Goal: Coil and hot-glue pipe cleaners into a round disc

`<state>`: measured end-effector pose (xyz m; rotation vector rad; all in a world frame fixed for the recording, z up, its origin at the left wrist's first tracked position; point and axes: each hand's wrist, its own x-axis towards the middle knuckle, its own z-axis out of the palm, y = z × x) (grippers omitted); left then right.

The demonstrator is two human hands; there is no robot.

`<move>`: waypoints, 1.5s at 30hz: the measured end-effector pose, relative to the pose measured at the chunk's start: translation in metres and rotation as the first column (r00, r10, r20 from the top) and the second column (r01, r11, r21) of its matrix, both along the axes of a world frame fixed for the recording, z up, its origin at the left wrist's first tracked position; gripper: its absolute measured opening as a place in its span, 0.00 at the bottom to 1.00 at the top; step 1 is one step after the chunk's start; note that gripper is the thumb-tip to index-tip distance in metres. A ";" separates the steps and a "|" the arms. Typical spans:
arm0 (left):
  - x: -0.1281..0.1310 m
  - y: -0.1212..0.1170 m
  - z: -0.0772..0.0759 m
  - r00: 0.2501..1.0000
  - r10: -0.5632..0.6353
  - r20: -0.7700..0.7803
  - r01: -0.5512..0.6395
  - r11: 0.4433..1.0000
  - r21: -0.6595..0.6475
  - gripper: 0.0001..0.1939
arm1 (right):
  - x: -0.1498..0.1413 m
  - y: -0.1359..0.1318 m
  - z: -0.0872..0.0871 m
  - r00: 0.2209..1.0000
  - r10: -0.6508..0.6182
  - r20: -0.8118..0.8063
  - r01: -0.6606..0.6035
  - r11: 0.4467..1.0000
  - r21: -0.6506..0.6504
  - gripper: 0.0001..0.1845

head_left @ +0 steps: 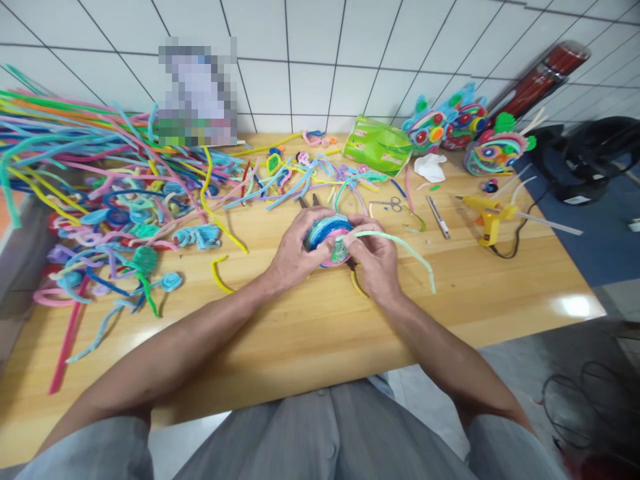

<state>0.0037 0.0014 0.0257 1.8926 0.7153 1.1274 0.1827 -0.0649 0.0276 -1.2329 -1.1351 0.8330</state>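
Observation:
Between my hands, above the middle of the wooden table point(280, 347), is a rounded craft piece point(327, 231) covered in coiled pipe cleaners in blue, pink and green. My left hand point(295, 250) wraps round its left side, the thumb pressing on its face. With thumb and finger, my right hand point(375, 257) pinches a pale green pipe cleaner point(397, 240) against the piece; its loose end curves off to the right. A pair of pliers with yellow handles point(358, 283) lies partly hidden under my hands.
Loose pipe cleaners point(115, 167) pile up at the left. Along the back are a green packet point(377, 147) and several finished colourful heads point(493, 150). Scissors point(393, 204), a craft knife point(439, 217) and a yellow glue gun point(487, 217) lie to the right, with a red flask point(543, 83) behind.

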 end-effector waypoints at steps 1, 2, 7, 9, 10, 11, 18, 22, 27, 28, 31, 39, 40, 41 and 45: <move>0.000 0.000 0.000 1.000 0.007 0.002 -0.007 1.000 0.001 0.21 | -0.001 0.000 0.001 0.998 -0.010 -0.065 0.009 1.000 -0.006 0.14; 0.001 -0.001 -0.001 1.000 0.011 0.001 -0.011 1.000 0.000 0.21 | -0.001 0.000 0.003 0.992 -0.024 -0.123 0.023 1.000 -0.014 0.15; 0.001 -0.002 -0.004 1.000 0.022 0.003 -0.022 1.000 -0.001 0.22 | -0.001 0.001 0.006 0.985 -0.047 -0.169 0.038 0.998 -0.056 0.17; 0.001 -0.003 -0.005 0.999 0.032 0.009 -0.032 0.999 0.004 0.23 | 0.000 0.000 0.005 0.988 -0.046 -0.144 0.039 0.998 -0.055 0.17; 0.001 -0.003 -0.006 0.999 0.037 0.009 -0.037 0.999 0.005 0.24 | 0.000 0.000 0.004 0.990 -0.041 -0.132 0.035 0.998 -0.053 0.16; 0.001 -0.004 -0.006 0.999 0.041 0.008 -0.041 0.999 0.004 0.24 | 0.000 0.000 0.002 0.992 -0.034 -0.125 0.028 0.998 -0.053 0.16; -0.001 -0.007 -0.009 1.000 0.025 0.015 -0.024 0.999 -0.043 0.25 | -0.002 0.001 -0.002 0.988 -0.054 -0.142 0.046 0.997 -0.060 0.12; -0.003 -0.007 -0.009 0.999 -0.015 0.035 0.017 0.997 -0.079 0.25 | -0.002 0.003 -0.003 0.986 -0.047 -0.158 0.038 0.997 -0.063 0.11; -0.008 -0.005 -0.010 0.997 -0.073 0.005 0.073 0.992 -0.101 0.28 | -0.002 0.004 -0.004 0.982 -0.054 -0.181 0.040 0.996 -0.082 0.13; -0.009 -0.005 -0.010 0.997 -0.083 0.002 0.082 0.991 -0.101 0.29 | -0.002 0.004 -0.004 0.983 -0.052 -0.178 0.038 0.996 -0.082 0.13; -0.013 -0.005 -0.011 0.994 -0.106 0.004 0.106 0.989 -0.107 0.28 | -0.003 0.004 -0.003 0.985 -0.043 -0.168 0.029 0.996 -0.085 0.14; -0.010 -0.004 -0.014 0.994 -0.104 0.028 0.107 0.987 -0.121 0.28 | -0.005 0.002 0.002 0.979 -0.053 -0.199 0.035 0.995 -0.093 0.11; -0.009 -0.005 -0.015 0.995 -0.090 0.038 0.094 0.988 -0.126 0.28 | -0.005 0.003 0.003 0.979 -0.053 -0.199 0.035 0.995 -0.092 0.11; -0.008 -0.007 -0.015 0.996 -0.074 0.047 0.079 0.988 -0.131 0.28 | -0.004 0.004 0.003 0.978 -0.052 -0.200 0.034 0.995 -0.089 0.11; -0.006 -0.012 -0.015 0.997 -0.047 0.056 0.056 0.985 -0.161 0.29 | -0.002 0.005 0.005 0.982 -0.029 -0.186 0.015 0.997 -0.076 0.10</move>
